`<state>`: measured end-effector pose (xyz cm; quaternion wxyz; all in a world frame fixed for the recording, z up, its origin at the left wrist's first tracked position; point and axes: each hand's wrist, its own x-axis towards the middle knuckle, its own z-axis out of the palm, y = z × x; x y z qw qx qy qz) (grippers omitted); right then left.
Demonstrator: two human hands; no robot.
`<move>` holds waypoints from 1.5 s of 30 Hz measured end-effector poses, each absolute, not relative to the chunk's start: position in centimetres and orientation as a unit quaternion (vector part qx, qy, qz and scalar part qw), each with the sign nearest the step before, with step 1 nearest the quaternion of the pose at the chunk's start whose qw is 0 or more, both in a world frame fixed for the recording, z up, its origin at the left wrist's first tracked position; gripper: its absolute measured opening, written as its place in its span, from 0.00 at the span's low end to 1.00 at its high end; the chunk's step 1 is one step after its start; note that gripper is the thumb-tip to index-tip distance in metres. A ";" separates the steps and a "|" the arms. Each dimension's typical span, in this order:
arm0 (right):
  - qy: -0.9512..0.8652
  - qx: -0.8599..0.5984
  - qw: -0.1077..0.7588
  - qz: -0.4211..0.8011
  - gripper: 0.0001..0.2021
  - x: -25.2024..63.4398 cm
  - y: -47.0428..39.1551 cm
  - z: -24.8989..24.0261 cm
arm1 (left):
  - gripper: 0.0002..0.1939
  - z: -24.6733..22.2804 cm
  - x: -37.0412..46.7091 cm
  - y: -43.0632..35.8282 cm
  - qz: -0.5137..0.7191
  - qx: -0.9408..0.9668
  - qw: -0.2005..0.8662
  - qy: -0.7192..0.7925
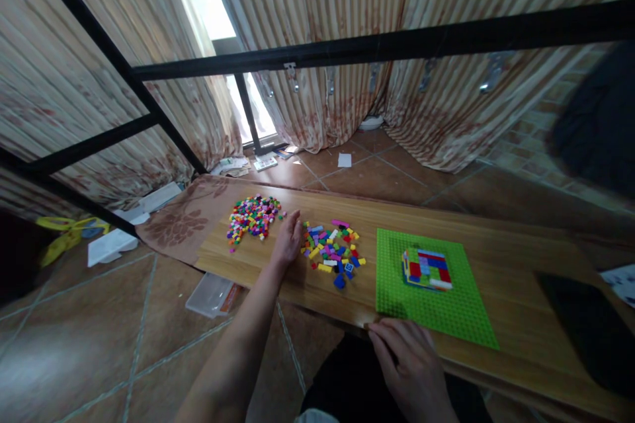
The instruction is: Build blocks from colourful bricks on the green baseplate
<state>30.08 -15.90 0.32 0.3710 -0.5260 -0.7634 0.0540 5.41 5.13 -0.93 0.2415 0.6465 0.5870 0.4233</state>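
Left hand [288,238] open beside loose bricks [325,268], farthest magenta brick [340,223] lengthwise left to right.

Site: a room in a home. Evidence noted: patterned curtains [322,20] at a window [211,0], a tiled floor [149,317], a flowered cloth [181,221], toy bricks [330,248] on a wooden table [516,258].

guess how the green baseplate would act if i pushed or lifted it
The green baseplate looks thin and wide, so it may flex if lifted by one corner. Lying flat on the wooden table, it should slide rather than tip. The brick structure on it is low, so probably stable.
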 end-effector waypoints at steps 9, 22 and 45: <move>-0.761 -0.525 0.375 0.066 0.05 30.5 -16.1 0.1 | 0.22 -0.8 7.1 3.0 0.438 0.656 0.300 0.537; -0.753 -0.532 0.376 0.088 0.04 30.7 -16.4 0.1 | 0.20 -1.0 7.4 0.6 0.538 0.541 0.363 0.535; -0.713 -0.560 0.386 0.170 0.07 31.1 -18.7 0.3 | 0.12 -0.5 6.1 -4.2 0.344 0.722 0.136 0.585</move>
